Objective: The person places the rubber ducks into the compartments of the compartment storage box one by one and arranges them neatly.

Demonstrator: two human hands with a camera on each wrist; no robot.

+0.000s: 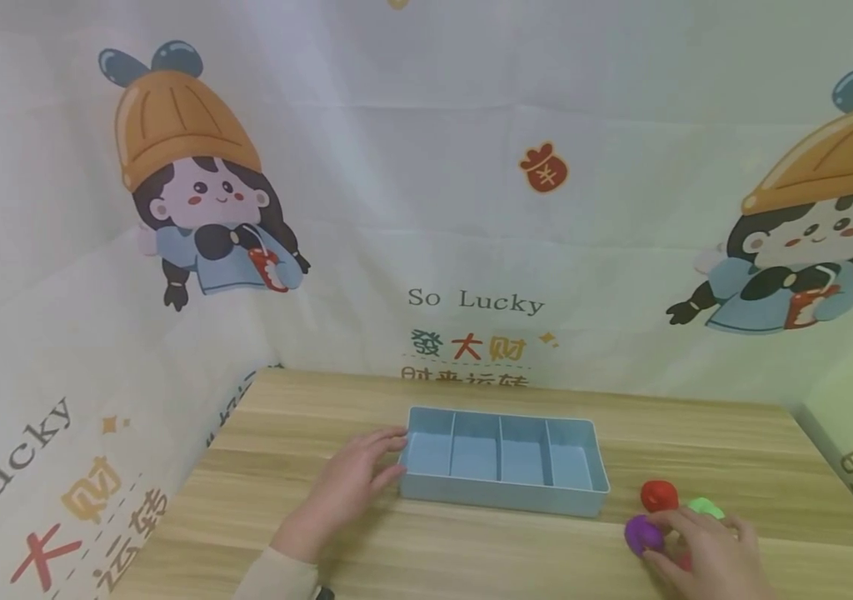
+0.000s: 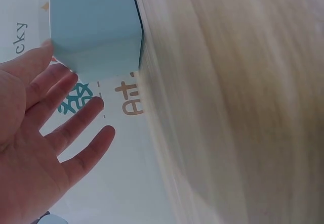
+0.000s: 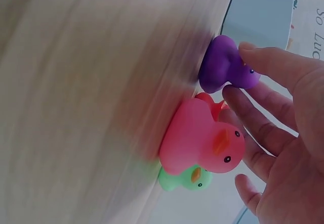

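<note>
Tray (image 1: 505,497) mid-table (image 1: 306,454), four ducks (image 1: 641,536) off its right end.
The left hand (image 1: 351,475) is at the tray's left end; the backdrop (image 1: 426,192) hangs beyond the table's far edge. The leftmost duck sits between the right hand's (image 1: 715,550) thumb and fingers, the far duck (image 1: 659,495) just behind it, the right duck (image 1: 705,506) right of that. The near duck (image 3: 190,138), mostly covered from here, seems to lie under the hand.

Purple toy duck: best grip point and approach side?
I'd pinch the purple toy duck by its head, thumb and finger on opposite sides, coming from above. It's upright, with the rounded head raised over the body, and the pink toy duck beside it likely crowds a low side approach.
</note>
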